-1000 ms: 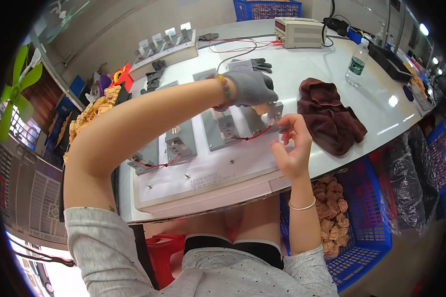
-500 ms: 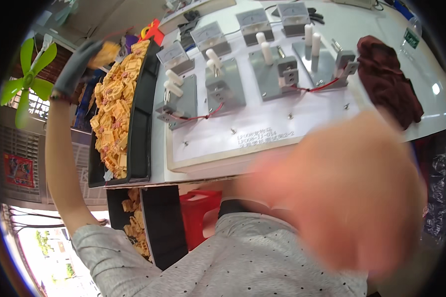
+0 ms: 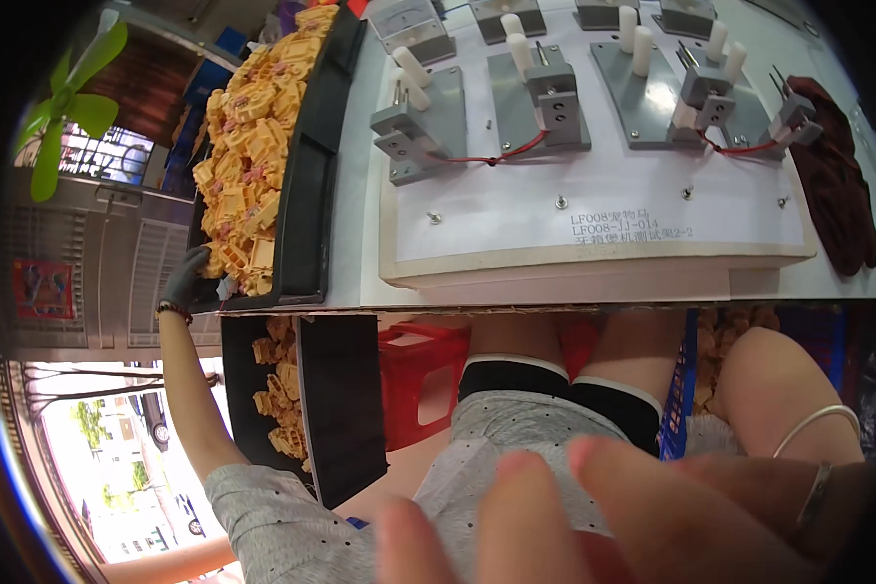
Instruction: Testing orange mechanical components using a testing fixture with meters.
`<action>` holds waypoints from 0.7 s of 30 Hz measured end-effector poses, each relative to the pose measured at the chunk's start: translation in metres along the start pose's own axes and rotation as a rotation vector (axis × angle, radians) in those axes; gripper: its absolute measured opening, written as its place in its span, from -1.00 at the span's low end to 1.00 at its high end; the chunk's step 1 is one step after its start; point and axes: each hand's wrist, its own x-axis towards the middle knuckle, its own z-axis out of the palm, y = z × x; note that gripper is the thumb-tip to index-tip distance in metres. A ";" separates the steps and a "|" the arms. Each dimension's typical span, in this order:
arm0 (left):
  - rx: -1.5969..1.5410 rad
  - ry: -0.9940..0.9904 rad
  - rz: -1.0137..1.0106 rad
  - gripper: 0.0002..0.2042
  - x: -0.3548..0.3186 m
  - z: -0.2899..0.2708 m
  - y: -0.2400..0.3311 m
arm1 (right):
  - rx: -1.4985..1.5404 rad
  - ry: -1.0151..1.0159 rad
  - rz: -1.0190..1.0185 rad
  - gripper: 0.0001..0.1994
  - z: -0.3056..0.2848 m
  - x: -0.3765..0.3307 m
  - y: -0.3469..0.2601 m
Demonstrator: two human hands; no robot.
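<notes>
My left hand (image 3: 185,278), in a grey glove, reaches to the near left corner of a black bin (image 3: 307,204). Its fingers and thumb are apart, against the heap of yellow plastic parts (image 3: 253,156); the fingertips are partly hidden. My bare right hand (image 3: 545,530) is close to the camera at the bottom, large and blurred. Its fingers stretch out apart, and nothing shows in them. Beyond it, a white board (image 3: 496,234) on the table carries several grey test fixtures (image 3: 428,122) with white posts, metal pins and red wires.
Several analogue meters (image 3: 409,29) line the board's back. A dark maroon cloth (image 3: 837,185) lies at its right. Below the table are a second black bin (image 3: 341,409) with yellow parts, a red plastic stool (image 3: 414,375) and a blue crate (image 3: 679,409). A green fan (image 3: 63,102) stands far left.
My left hand has come from the bin's far end to its near corner; the yellow part it held no longer shows. My right hand has dropped lower, its fingers now spread. The view has shifted.
</notes>
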 end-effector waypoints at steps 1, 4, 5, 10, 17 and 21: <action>-0.032 0.004 0.011 -0.69 0.008 0.014 -0.003 | -0.011 0.004 0.006 -0.62 0.001 0.005 -0.001; -0.199 -0.048 0.024 -0.56 -0.002 0.074 0.025 | -0.032 -0.009 0.018 -0.63 0.013 0.010 0.001; -0.215 -0.053 0.040 -0.50 -0.013 0.099 0.045 | -0.040 -0.012 0.032 -0.63 0.015 0.010 0.002; -0.062 -0.071 0.197 -0.36 -0.026 0.064 0.016 | -0.021 -0.023 -0.037 -0.64 0.022 0.016 -0.008; 0.636 0.070 0.451 -0.46 -0.003 0.068 0.019 | -0.042 -0.068 0.012 -0.64 0.012 -0.006 -0.023; 0.269 0.194 0.284 -0.49 -0.019 0.078 0.014 | -0.037 -0.047 0.000 -0.65 0.024 0.014 -0.012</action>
